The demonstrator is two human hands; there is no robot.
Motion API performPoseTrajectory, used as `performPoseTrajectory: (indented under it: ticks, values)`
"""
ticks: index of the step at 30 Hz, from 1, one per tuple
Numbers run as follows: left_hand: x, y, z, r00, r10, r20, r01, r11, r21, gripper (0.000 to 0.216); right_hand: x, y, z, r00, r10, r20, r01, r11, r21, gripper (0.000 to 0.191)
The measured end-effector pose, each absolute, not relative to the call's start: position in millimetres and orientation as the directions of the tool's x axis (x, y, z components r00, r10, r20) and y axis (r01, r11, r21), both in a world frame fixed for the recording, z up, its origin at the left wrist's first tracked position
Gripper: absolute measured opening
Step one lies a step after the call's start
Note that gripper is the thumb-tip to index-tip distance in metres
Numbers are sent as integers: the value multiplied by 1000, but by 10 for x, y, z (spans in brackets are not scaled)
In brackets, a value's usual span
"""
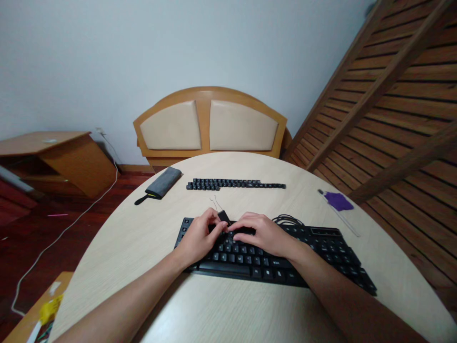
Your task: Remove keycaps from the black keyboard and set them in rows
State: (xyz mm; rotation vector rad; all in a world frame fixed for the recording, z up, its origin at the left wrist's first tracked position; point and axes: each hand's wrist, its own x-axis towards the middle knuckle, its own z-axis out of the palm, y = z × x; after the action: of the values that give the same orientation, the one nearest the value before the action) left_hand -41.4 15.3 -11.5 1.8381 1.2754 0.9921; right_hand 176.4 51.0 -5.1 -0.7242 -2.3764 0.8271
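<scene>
A black keyboard [246, 270] lies on the round table, with some keys gone from its upper rows. Over its upper left part is my left hand [203, 233], its thumb and fingers closed on a keycap puller [223, 217]. The puller's two thin wire loops point up and away from the keys. Close beside it, my right hand [264, 232] rests on the keyboard. Its thumb and index finger come together around a small black keycap [232, 233]; whether that cap is loose or seated cannot be made out.
Rows of removed keycaps [235, 183] lie beyond the keyboard. A grey pouch [164, 182] is at the left, a purple cloth [339, 201] and a thin brush-like tool [342, 216] at the right. The keyboard's coiled cable [288, 219] sits behind it. A wooden chair-like headboard [204, 124] stands behind the table [117, 257].
</scene>
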Motion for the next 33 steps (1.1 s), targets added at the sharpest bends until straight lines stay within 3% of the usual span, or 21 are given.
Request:
performPoseTrajectory:
  ticks: [10,17,22,26,30,33]
  values:
    - [-415,155,-101,252,941,226,440,-319,839,14,1772,510,-22,-724,658,206,278,552,-786,18]
    - [-416,163,-102,240,949,205,450,-296,843,16,1787,547,10,-569,773,279,274,499,-822,18]
    - [-407,154,-60,258,946,196,478,-301,825,16,1717,769,137,-479,810,339,444,557,-702,25]
    - [-412,153,-62,254,947,198,493,-303,815,17,1521,1102,272,-505,780,369,620,625,-474,16]
    - [-418,157,-84,250,948,197,514,-302,803,17,1266,1385,328,-442,823,356,780,549,-301,19]
    - [-417,159,-88,257,946,198,513,-308,801,16,1128,1484,243,-416,838,352,819,514,-256,18]
